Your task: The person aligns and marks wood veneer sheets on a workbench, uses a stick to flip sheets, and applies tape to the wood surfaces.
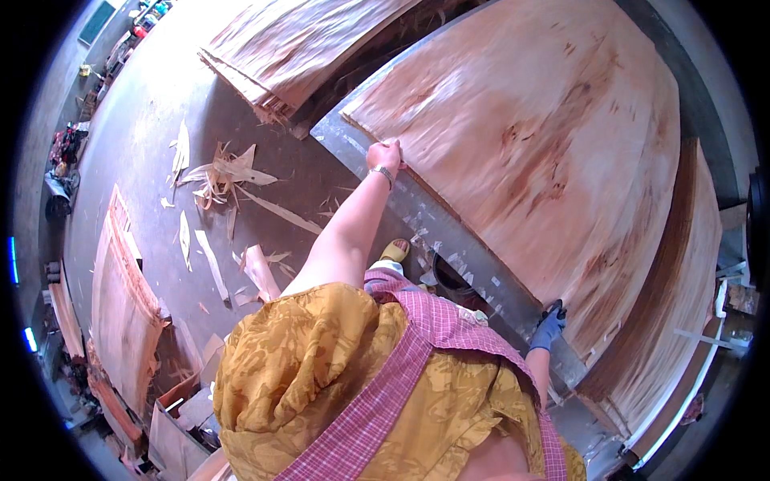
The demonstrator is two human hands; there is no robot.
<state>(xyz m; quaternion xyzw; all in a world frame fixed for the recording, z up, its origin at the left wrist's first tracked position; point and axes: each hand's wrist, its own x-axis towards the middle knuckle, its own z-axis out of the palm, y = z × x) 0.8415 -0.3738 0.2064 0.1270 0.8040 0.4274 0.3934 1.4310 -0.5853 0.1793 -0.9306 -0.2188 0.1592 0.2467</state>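
Grey tabletop (pixel 341 141), veneer sheet (pixel 513 176), seemingly lengthwise forward-right

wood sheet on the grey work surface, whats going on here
A large wood sheet lies on a grey work surface. The wearer's bare left hand is at its near edge; the blue-gloved right hand is at that edge too, farther right. Whether either grips it is unclear. Loose wood strips lie on the floor to the left.
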